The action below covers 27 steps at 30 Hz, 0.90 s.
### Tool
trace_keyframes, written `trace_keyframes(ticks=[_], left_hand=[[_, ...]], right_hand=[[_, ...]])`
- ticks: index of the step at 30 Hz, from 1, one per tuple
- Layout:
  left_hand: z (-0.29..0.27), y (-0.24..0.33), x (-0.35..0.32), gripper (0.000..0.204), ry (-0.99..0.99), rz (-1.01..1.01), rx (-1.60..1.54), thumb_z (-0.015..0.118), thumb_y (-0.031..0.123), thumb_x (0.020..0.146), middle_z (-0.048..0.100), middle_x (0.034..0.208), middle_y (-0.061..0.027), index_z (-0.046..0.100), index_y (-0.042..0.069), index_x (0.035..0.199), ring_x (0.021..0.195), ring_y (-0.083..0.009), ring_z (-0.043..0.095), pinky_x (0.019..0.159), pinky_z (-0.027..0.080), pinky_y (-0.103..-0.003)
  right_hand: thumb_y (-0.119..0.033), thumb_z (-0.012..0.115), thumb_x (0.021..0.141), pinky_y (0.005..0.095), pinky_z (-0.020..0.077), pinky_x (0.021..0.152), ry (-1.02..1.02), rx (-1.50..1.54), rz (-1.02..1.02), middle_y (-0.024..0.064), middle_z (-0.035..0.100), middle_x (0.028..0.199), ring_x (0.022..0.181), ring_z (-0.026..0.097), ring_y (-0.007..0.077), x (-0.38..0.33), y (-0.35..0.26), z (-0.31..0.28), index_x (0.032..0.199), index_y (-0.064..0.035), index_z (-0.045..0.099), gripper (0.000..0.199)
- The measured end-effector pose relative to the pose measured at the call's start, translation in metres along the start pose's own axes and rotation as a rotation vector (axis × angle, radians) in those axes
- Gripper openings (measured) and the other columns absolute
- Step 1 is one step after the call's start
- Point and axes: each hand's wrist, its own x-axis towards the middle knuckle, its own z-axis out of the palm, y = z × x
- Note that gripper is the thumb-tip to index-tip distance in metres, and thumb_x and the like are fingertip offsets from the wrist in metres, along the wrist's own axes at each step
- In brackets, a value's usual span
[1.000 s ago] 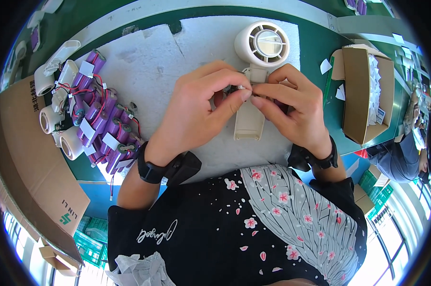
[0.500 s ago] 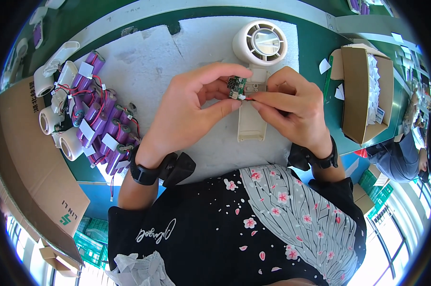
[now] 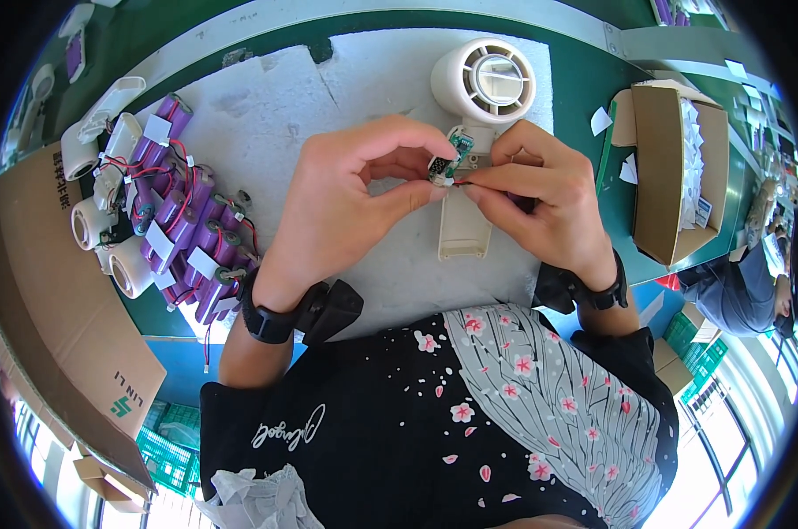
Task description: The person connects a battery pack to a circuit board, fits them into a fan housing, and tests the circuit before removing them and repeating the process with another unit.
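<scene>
A small green circuit board (image 3: 460,146) is tilting above the open handle of a cream handheld fan (image 3: 456,95), its black component showing. The left hand (image 3: 342,181) is pinching the board; the right hand (image 3: 553,181) is gripping a red lead (image 3: 462,182) at its lower end. A white foam sheet (image 3: 267,110) is partly covering the green workbench (image 3: 586,81), purple battery cells (image 3: 177,212) lying at left. A cardboard box (image 3: 659,181) and another person (image 3: 736,295) are appearing at right.

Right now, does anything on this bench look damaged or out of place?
The white foam sheet looks damaged: its far edge has a ragged notch, with a crack-like line close by. Also, one thin battery lead from the purple battery pile dangles past the green table's near edge.
</scene>
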Motion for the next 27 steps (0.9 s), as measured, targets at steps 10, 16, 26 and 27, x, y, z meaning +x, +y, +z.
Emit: trace_keyframes(ticks=[10, 16, 26, 27], left_hand=[[0.000, 0.002, 0.001, 0.030, -0.006, 0.079, 0.203, 0.069, -0.015, 0.077, 0.065, 0.108, -0.0100, 0.065, -0.002, 0.104, 0.097, -0.0171, 0.066, 0.087, 0.055, -0.030], [0.004, -0.001, 0.002, 0.039, 0.048, 0.086, 0.111, 0.067, -0.015, 0.075, 0.066, 0.106, -0.0099, 0.068, 0.001, 0.111, 0.095, -0.0162, 0.066, 0.083, 0.055, -0.028], [0.009, -0.006, 0.002, 0.049, 0.083, 0.277, 0.322, 0.064, -0.014, 0.073, 0.067, 0.103, -0.0091, 0.067, 0.004, 0.118, 0.087, -0.0155, 0.065, 0.078, 0.053, -0.027], [0.010, -0.004, 0.002, 0.049, 0.095, 0.266, 0.334, 0.065, -0.014, 0.073, 0.067, 0.102, -0.0092, 0.067, 0.004, 0.118, 0.086, -0.0158, 0.065, 0.078, 0.053, -0.027]], right_hand=[[0.002, 0.075, 0.073, 0.0237, 0.0409, 0.049, 0.010, 0.015, -0.002, 0.0062, 0.055, 0.081, 0.056, 0.055, 0.0114, 0.000, 0.001, 0.001, 0.085, 0.0009, 0.073, 0.012], [0.001, 0.075, 0.074, 0.0244, 0.0422, 0.050, 0.019, -0.015, -0.054, 0.0063, 0.055, 0.080, 0.057, 0.056, 0.0119, 0.000, 0.004, 0.001, 0.082, 0.0007, 0.073, 0.009], [0.005, 0.078, 0.071, 0.0190, 0.0470, 0.051, 0.197, 0.059, 0.062, 0.0073, 0.064, 0.092, 0.060, 0.062, 0.0095, -0.002, -0.006, 0.012, 0.105, -0.0032, 0.067, 0.037], [0.005, 0.079, 0.071, 0.0185, 0.0474, 0.051, 0.193, -0.014, 0.044, 0.0075, 0.064, 0.095, 0.061, 0.063, 0.0091, -0.001, -0.007, 0.011, 0.107, -0.0035, 0.066, 0.039]])
